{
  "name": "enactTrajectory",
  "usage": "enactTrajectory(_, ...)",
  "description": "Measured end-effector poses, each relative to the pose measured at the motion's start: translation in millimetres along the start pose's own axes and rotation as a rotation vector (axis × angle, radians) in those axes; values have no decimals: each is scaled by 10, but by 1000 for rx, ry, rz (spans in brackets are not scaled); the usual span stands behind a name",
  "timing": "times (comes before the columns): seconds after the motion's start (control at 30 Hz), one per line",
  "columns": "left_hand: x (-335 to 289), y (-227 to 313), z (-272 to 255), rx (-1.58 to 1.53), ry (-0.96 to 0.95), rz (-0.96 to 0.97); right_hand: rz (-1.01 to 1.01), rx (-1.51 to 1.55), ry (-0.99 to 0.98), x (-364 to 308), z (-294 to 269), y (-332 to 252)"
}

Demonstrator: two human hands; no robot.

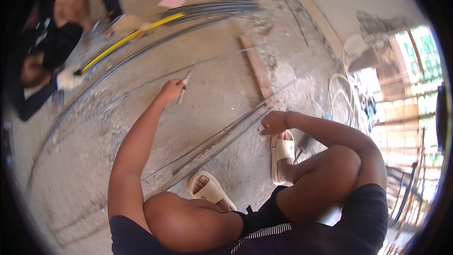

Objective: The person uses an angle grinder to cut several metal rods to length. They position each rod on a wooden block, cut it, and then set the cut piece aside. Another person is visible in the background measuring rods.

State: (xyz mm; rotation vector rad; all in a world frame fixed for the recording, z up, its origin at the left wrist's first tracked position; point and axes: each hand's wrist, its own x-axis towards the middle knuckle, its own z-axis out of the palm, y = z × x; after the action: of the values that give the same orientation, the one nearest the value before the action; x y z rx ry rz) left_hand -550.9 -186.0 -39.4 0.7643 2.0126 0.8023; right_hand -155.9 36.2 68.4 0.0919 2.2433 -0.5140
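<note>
My left hand [172,91] reaches forward over the concrete floor, closed around a slender pale tool with a pointed end [188,74]; its exact kind is too blurred to tell. A thin metal rod [163,75] runs across the floor just beyond that hand. My right hand [274,123], with a thin band at its wrist, hangs with loosely bent fingers above my right sandal [283,150]. Nothing shows in its fingers. Beside it, long thin steel rods [226,134] lie slanting across the floor, passing in front of my left sandal [210,190].
At the far left a person in dark clothes and light gloves [71,78] holds a yellow bar [113,47]. A bundle of steel rods [214,9] lies beyond, near a pink sheet [172,1]. A wooden plank [256,71] lies ahead; a pale hose [340,97] coils at the right.
</note>
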Motion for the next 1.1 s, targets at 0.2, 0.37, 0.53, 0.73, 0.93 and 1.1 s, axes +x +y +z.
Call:
enactTrajectory(0.2, 71, 425, 359, -61, -83, -172, 190, 127, -71, -531, -41, 114)
enactTrajectory(0.37, -229, 458, 418, -221, -159, -196, 299, 190, 9, -864, 179, 780)
enactTrajectory(0.53, -686, 358, 218, -19, -129, -183, 352, 293, 73, -1025, 143, 1854)
enactTrajectory(0.73, -1180, 521, 470, 354, -82, -122, 528, 1863, 1004, -566, 380, 2373)
enactTrajectory(0.93, -1021, 1260, 932, 472, -389, -151, 365, 2353, 1100, -129, 334, 2563)
enactTrajectory(1.1, -205, 2095, 1138, 512, -332, -41, 681, 2436, 1216, -37, 140, 2436)
